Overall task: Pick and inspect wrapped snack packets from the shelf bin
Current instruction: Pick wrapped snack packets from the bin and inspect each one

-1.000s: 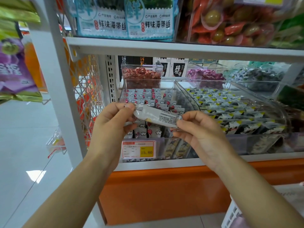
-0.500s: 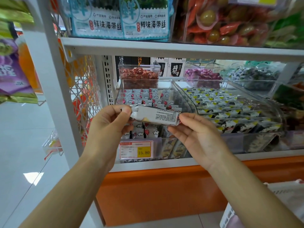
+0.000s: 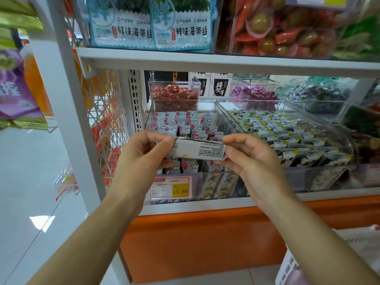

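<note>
The left hand [image 3: 141, 157] and right hand [image 3: 253, 161] each pinch one end of a pale packet [image 3: 200, 151], fingers [image 3: 162, 141] clamped on its edges. They hold it level before the shelf bin [image 3: 228, 120], printed side facing up, seemingly to read its blurred text.

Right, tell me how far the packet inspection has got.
Done: one snack packet is out of the clear bin. In hand: the left hand and right hand pinch its two ends, holding it level, fine print facing the camera. Left: many packets lie in the bin, apparently unchecked, and this one is not yet set down.
</note>
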A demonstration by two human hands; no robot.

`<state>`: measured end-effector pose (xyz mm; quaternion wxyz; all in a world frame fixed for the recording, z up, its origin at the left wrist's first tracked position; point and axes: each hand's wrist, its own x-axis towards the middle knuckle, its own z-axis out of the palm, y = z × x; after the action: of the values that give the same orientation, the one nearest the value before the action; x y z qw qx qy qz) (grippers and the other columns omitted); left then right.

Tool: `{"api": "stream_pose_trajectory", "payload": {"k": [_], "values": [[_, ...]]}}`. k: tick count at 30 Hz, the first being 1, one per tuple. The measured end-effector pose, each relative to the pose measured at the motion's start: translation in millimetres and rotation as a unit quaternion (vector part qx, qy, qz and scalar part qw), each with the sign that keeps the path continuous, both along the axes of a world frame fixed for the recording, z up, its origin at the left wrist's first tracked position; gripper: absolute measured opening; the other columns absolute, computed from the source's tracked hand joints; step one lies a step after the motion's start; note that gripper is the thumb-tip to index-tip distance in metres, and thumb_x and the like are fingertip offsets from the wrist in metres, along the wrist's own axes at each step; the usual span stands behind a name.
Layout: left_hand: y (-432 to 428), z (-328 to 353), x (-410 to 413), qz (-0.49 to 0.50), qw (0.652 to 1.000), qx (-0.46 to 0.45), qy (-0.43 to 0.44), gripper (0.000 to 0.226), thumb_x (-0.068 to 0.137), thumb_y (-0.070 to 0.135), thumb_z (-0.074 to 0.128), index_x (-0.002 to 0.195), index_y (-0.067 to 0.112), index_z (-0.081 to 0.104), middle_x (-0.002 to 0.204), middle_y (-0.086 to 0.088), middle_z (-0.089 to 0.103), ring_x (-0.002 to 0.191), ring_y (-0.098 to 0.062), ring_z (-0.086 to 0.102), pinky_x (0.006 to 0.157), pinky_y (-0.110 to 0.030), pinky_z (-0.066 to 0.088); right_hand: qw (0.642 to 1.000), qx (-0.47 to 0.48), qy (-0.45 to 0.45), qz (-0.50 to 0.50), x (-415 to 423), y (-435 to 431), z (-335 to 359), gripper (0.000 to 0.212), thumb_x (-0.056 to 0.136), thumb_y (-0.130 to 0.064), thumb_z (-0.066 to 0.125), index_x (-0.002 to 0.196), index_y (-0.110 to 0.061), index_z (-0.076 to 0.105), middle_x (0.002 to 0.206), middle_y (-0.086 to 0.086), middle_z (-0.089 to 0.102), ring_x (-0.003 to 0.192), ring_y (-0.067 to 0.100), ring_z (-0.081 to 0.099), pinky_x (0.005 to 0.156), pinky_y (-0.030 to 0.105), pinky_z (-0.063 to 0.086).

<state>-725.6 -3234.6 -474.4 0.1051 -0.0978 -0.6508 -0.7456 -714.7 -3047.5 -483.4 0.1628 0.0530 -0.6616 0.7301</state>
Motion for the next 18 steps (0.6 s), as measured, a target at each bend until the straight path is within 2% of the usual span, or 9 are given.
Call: {"api": "stream_pose_trajectory", "payload": {"k": [3,6,10,12,14,16,18], "values": [[-0.4,-1.3,-0.3,0.016,1.000,-0.006,0.006,0.015,0.089,0.015,0.057,0.074,0.014,0.053,0.085,-0.010,0.064,0.079,-0.016,0.069,0.066,-0.022,0.056,1.000,0.003,-0.003,0.018,1.6,-2.5,-0.6,0.022,0.088,-0.002,0.058,0.080,-0.017,0.072,0.089,0.007,0.072,0.088,0.023,0.069,0.070,0.029,0.057],[0.9,-2.6,1.2,0.015,0.998,-0.051,0.026,0.012,0.091,0.017,0.055,0.079,0.015,0.052,0.083,-0.008,0.068,0.080,-0.016,0.070,0.068,-0.024,0.058,0.998,0.060,-0.003,-0.005,2.7,-3.8,-2.0,0.015,0.083,-0.014,0.068,0.069,-0.020,0.068,0.085,0.013,0.068,0.083,0.026,0.067,0.066,0.031,0.057],[4.2,-2.2,3.3,-0.010,0.997,-0.063,0.030,0.009,0.090,0.017,0.056,0.082,0.013,0.053,0.087,-0.007,0.067,0.079,-0.017,0.069,0.065,-0.024,0.057,0.998,0.062,-0.011,-0.011,1.0,-3.6,-3.5,0.027,0.082,-0.011,0.068,0.058,-0.022,0.061,0.082,0.016,0.066,0.077,0.028,0.067,0.060,0.031,0.056],[4.1,-1.4,4.0,-0.015,0.995,-0.089,0.046,0.005,0.087,0.018,0.059,0.085,0.016,0.056,0.091,-0.009,0.065,0.084,-0.021,0.066,0.068,-0.028,0.058,0.996,0.079,-0.014,-0.031,-0.1,-3.8,-4.5,0.029,0.081,-0.014,0.068,0.055,-0.024,0.058,0.073,0.006,0.066,0.072,0.017,0.065,0.058,0.026,0.052],[3.6,-0.6,5.1,-0.024,0.992,-0.107,0.059,0.008,0.085,0.018,0.062,0.092,0.019,0.058,0.094,-0.008,0.063,0.086,-0.020,0.064,0.067,-0.024,0.056,0.992,0.108,-0.009,-0.061,-0.3,-4.1,-5.4,0.029,0.080,-0.018,0.068,0.054,-0.023,0.056,0.073,0.009,0.064,0.066,0.008,0.060,0.056,0.022,0.048],[2.5,-0.2,5.2,-0.037,0.991,-0.112,0.059,0.015,0.083,0.017,0.064,0.097,0.021,0.060,0.092,-0.003,0.064,0.087,-0.019,0.063,0.072,-0.025,0.056,0.986,0.138,0.014,-0.089,0.4,-4.3,-4.8,0.028,0.081,-0.019,0.067,0.057,-0.021,0.053,0.075,0.015,0.061,0.061,0.009,0.057,0.054,0.015,0.044],[2.2,0.3,6.3,-0.043,0.990,-0.122,0.052,0.017,0.082,0.015,0.065,0.097,0.023,0.062,0.089,0.000,0.064,0.088,-0.019,0.062,0.078,-0.030,0.055,0.980,0.165,0.036,-0.107,1.2,-4.5,-4.1,0.027,0.082,-0.019,0.066,0.059,-0.018,0.052,0.074,0.015,0.060,0.067,0.016,0.059,0.055,0.014,0.046]]}}
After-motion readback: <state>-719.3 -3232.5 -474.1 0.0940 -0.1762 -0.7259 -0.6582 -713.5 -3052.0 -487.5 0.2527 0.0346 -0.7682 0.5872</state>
